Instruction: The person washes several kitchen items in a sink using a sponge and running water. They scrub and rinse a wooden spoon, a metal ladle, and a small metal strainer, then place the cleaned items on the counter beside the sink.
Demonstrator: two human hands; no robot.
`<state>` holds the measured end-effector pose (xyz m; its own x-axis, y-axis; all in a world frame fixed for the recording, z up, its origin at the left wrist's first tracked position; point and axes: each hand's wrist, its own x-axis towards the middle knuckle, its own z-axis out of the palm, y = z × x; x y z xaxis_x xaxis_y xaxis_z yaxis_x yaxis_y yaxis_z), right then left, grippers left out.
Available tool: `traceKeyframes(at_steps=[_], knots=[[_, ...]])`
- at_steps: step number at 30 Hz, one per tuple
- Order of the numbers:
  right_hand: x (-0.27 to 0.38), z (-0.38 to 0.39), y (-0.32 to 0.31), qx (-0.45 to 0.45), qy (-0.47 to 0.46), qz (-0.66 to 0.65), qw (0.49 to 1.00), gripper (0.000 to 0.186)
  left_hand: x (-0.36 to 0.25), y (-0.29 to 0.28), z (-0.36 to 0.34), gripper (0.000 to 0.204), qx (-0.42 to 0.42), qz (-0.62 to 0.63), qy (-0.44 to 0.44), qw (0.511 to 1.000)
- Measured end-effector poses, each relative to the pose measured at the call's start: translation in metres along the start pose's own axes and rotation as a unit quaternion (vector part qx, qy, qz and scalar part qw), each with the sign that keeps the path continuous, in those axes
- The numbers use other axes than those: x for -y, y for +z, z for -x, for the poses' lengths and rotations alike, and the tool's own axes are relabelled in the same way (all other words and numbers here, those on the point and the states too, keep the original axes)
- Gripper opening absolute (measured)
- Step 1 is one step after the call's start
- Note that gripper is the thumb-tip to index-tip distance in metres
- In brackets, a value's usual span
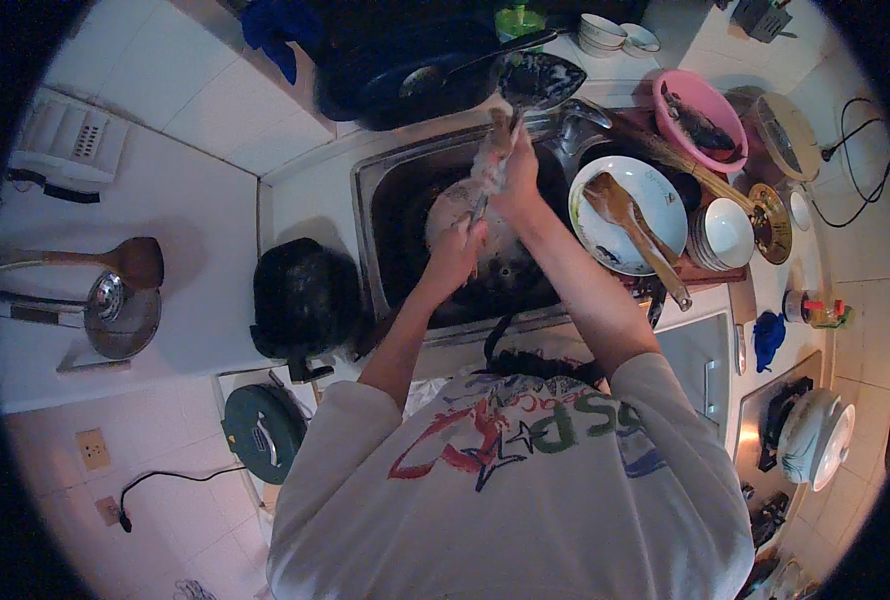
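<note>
Over the sink (365, 215), my two hands work on a long-handled dark utensil with a broad, foam-specked head (543, 80), a ladle or turner; I cannot tell which. The closed fingers of my left hand (455, 258) grip the lower end of its handle. Higher up, my right hand (517, 180) wraps a pale, soapy cloth (489, 165) round the handle near the head. Beneath my hands, a pale round shape (447, 210) lies in the sink, partly hidden.
Right of the sink stand a white plate (605, 245) holding wooden spatulas (613, 202), stacked bowls (730, 235) and a pink basin (670, 125) with a fish (700, 125). Behind is a dark pan (365, 95); left, a black appliance (305, 295). The faucet (590, 112) is near my right hand.
</note>
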<state>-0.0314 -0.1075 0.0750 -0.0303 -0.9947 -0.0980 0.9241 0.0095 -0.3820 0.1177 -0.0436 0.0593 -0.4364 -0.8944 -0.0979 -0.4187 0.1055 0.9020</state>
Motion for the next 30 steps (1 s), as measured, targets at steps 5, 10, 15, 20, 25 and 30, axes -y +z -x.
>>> traceKeyframes(at_steps=[5, 10, 15, 20, 25, 30], knots=[[-0.013, -0.007, -0.005, -0.102, -0.169, 0.162, 0.967, 0.027, -0.010, 0.009, -0.012, 0.032, -0.025, -0.086, -0.053, 0.995], [-0.015, 0.003, 0.010, -0.106, -0.445, 0.521, 0.721, 0.025, -0.016, 0.016, -0.022, 0.031, -0.121, -0.255, 0.046, 0.958], [0.021, 0.006, 0.032, -0.055, -0.252, 0.331, 0.908, 0.016, -0.015, 0.012, -0.009, 0.027, -0.132, -0.343, 0.019, 0.930], [0.054, -0.014, 0.036, -0.039, -0.180, 0.188, 0.965, 0.021, -0.004, -0.009, 0.004, 0.033, 0.094, 0.211, -0.108, 0.967], [0.046, -0.018, 0.009, -0.081, -0.135, 0.115, 0.981, 0.036, -0.006, -0.008, 0.002, 0.035, 0.101, 0.163, -0.122, 0.974], [0.001, -0.011, -0.022, -0.157, -0.308, 0.407, 0.846, 0.031, -0.014, 0.008, -0.004, 0.030, -0.123, -0.379, 0.110, 0.911]])
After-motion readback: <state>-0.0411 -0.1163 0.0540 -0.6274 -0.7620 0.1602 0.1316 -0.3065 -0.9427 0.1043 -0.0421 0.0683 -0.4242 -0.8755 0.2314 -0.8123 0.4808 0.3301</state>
